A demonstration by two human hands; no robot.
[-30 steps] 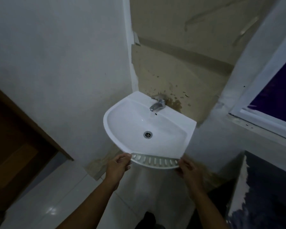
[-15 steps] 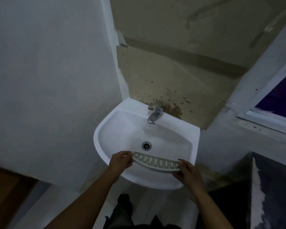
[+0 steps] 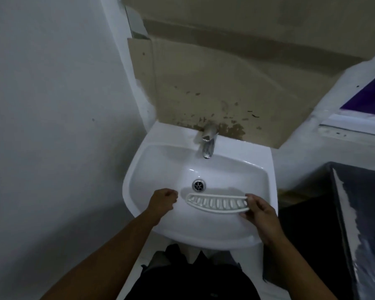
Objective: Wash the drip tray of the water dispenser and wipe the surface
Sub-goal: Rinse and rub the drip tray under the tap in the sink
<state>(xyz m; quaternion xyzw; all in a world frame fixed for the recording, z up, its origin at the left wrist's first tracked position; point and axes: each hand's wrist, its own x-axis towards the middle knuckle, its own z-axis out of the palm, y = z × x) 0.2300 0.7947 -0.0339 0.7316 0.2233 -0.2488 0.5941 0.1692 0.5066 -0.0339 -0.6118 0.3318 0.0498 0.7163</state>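
Observation:
The drip tray [image 3: 217, 203] is a white, curved, slotted plastic piece held level over the white sink basin [image 3: 160, 169], just in front of the drain [image 3: 199, 185]. My right hand [image 3: 261, 215] grips its right end. My left hand [image 3: 164, 202] hovers a short gap off the tray's left end, fingers curled in and holding nothing. The metal tap [image 3: 208, 141] stands at the back of the sink; no water is visibly running.
A stained brown board [image 3: 225, 94] backs the sink. A white wall [image 3: 52, 105] closes in on the left. A dark counter or box [image 3: 359, 213] stands to the right, under a window sill [image 3: 353, 128].
I have stepped closer, so the tray is now over the basin instead of at its front rim. My left hand has let go of the tray's left end.

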